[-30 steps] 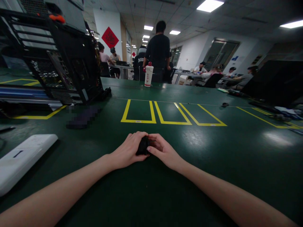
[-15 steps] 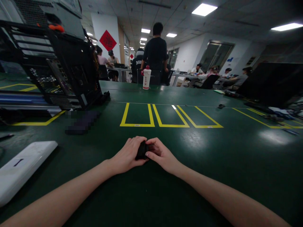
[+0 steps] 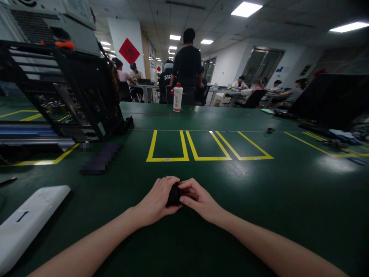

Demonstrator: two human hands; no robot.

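Note:
A small black object (image 3: 173,195), boxy in outline, is held between my two hands just above or on the dark green tabletop (image 3: 245,231); its kind I cannot make out. My left hand (image 3: 157,201) wraps round its left side, thumb at the near edge and fingers over the top. On the right side, the thumb and fingertips of my right hand (image 3: 200,200) pinch its edge. My fingers cover much of the object, so its far side is hidden.
Yellow tape outlines (image 3: 167,159) mark the table ahead. A white slab-like case (image 3: 34,219) lies left, near a pixelated dark item (image 3: 100,158) and an opened computer case (image 3: 83,88). A white cup (image 3: 178,99) stands at the far edge; a black monitor (image 3: 328,100) stands right. People are beyond.
The table, the hands and the black object sit slightly lower in the picture, as the head view has tilted up a little. Both hands keep the same grip.

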